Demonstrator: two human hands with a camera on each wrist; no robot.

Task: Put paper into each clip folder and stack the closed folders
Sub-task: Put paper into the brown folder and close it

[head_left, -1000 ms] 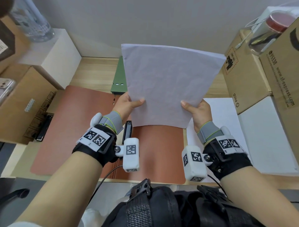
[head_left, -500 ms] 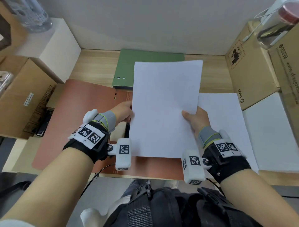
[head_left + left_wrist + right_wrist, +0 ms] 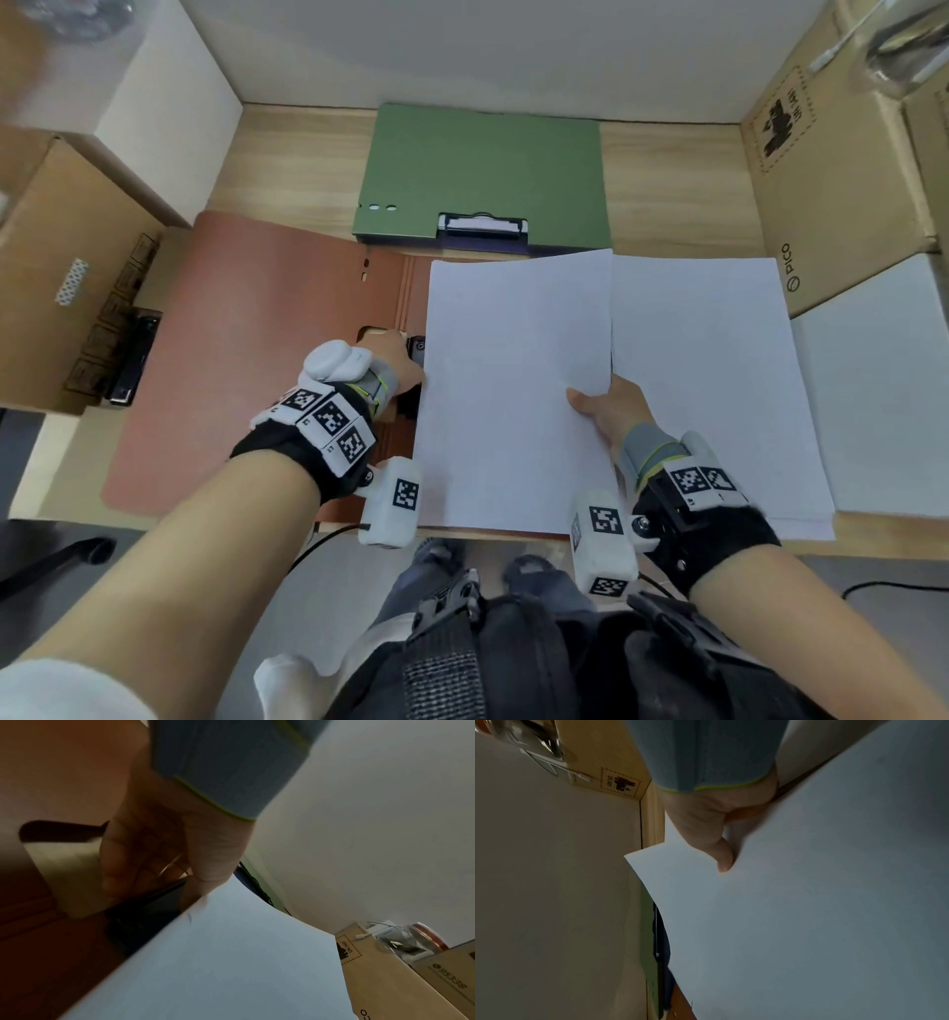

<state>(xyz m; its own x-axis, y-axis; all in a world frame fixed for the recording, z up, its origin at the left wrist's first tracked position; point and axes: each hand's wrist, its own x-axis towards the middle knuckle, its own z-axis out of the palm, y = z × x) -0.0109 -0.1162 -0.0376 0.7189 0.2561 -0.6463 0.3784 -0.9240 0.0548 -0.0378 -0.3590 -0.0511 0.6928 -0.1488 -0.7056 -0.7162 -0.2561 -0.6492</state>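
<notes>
sheet [image 3: 518, 390]: lowered from upright onto open folder [image 3: 246, 329] | left hand [image 3: 398, 362]: off sheet, now at clip (grip unclear)

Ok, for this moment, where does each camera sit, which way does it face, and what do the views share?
Head: worn above, looking down at the open reddish-brown clip folder, closed green clip folder, both forearms.
Left wrist: along the left hand, fingers at the folder's black metal clip.
Right wrist: along the right hand, thumb pinching paper.
Shared: all three show the white paper sheet.
</notes>
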